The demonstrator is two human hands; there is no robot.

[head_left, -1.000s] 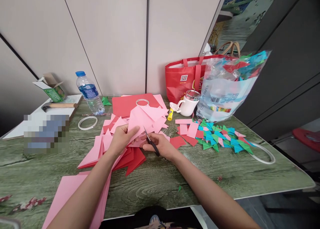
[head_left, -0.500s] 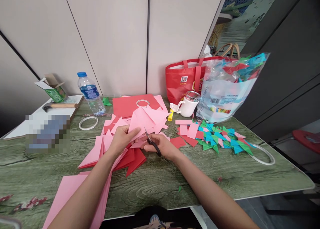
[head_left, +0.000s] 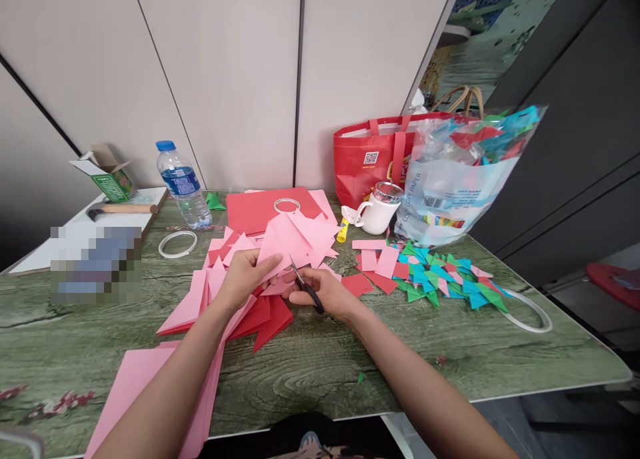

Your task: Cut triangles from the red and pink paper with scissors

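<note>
I see my left hand (head_left: 245, 275) pinching a light pink paper sheet (head_left: 283, 242), folded into a pointy shape and held up over the pile of pink and red paper (head_left: 250, 305) on the green table (head_left: 350, 352), while my right hand (head_left: 325, 292) grips small black-handled scissors (head_left: 305, 285) at its edge.

On the green wood-grain table (head_left: 325, 365) we find a water bottle (head_left: 181, 185), a white mug (head_left: 379, 211), a yellow glue stick (head_left: 342, 230), a red tote bag (head_left: 375, 159), a clear plastic bag (head_left: 455, 179) of coloured paper, and a tape ring (head_left: 177, 243).
</note>
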